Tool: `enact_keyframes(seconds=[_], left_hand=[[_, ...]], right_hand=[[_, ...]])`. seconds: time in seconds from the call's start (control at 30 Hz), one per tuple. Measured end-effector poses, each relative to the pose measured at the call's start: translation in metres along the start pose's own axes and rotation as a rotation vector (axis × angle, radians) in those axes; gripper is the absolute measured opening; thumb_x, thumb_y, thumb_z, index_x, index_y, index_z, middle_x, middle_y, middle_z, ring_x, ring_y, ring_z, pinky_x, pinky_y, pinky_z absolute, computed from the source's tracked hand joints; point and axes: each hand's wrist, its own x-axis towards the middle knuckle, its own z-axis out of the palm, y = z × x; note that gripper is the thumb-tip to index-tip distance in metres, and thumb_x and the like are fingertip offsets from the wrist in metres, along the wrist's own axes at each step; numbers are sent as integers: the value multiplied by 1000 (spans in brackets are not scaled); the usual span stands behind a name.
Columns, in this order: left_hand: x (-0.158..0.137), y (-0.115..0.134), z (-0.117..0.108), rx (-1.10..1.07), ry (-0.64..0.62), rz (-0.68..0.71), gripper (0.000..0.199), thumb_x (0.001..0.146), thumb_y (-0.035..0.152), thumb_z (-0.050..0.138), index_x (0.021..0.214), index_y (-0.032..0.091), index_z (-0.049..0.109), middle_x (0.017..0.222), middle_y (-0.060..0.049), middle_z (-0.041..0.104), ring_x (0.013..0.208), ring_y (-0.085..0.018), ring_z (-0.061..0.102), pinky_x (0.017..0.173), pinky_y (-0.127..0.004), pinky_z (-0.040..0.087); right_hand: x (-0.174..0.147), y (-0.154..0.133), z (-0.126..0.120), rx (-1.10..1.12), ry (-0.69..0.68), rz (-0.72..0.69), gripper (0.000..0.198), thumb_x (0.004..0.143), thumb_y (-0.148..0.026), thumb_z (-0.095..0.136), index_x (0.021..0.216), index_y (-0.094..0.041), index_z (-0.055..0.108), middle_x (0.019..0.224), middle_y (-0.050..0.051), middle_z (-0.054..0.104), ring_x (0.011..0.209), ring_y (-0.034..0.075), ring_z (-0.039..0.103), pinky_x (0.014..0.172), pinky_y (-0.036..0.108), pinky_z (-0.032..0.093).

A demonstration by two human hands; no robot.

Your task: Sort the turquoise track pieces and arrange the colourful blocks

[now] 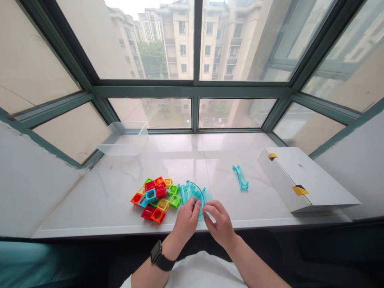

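Note:
Above the front edge of the white sill, my left hand (187, 217) is closed on a translucent blue curved plastic piece (201, 195), with fingertips and thumb together. My right hand (220, 222) pinches at the right side of the same piece, thumb and index finger close together. Behind my fingers lie more translucent blue plastic pieces (187, 188), partly hidden by the hands. A pile of colourful square plastic blocks (151, 195) in red, orange, yellow, green and blue sits just left of my left hand. What the fingertips cover is hidden.
A single blue track-like piece (241, 178) lies apart on the right of the sill (120, 200). Beyond it stands a white box (312, 176) with yellow-and-black tabs. A clear plastic bin (124, 138) stands at the back left, near the windows.

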Motion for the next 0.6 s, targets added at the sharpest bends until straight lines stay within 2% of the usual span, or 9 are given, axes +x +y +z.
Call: enact_keyframes(seconds=[0.17, 0.3, 0.47, 0.6], left_hand=[[-2, -5, 6, -46, -4, -23, 37, 110, 45, 37, 80, 24, 47, 70, 2, 53, 65, -17, 50, 63, -31, 39], [-1, -2, 5, -86, -44, -32, 41, 110, 48, 34, 84, 24, 55, 76, -1, 60, 69, -18, 56, 65, -32, 43], [2, 5, 6, 6, -109, -1, 43, 110, 48, 34, 86, 24, 61, 77, -3, 66, 71, -20, 60, 68, -32, 47], [5, 2, 9, 73, -111, 30, 32, 107, 45, 42, 115, 26, 67, 93, -4, 72, 84, -22, 67, 79, -36, 53]], right_hand=[[0, 4, -2, -8, -18, -18, 28, 99, -11, 61, 119, -28, 69, 104, 7, 69, 93, 22, 66, 80, 39, 59], [0, 8, -7, -23, -36, -6, 28, 99, -11, 62, 119, -29, 71, 102, 7, 71, 93, 23, 66, 80, 39, 59], [-5, 19, -16, -39, -47, 43, 24, 99, -12, 63, 114, -28, 73, 101, 6, 73, 93, 22, 68, 82, 37, 60], [-12, 37, -28, -81, -1, 126, 19, 100, -16, 62, 109, -27, 74, 100, 6, 73, 94, 22, 71, 84, 36, 60]])
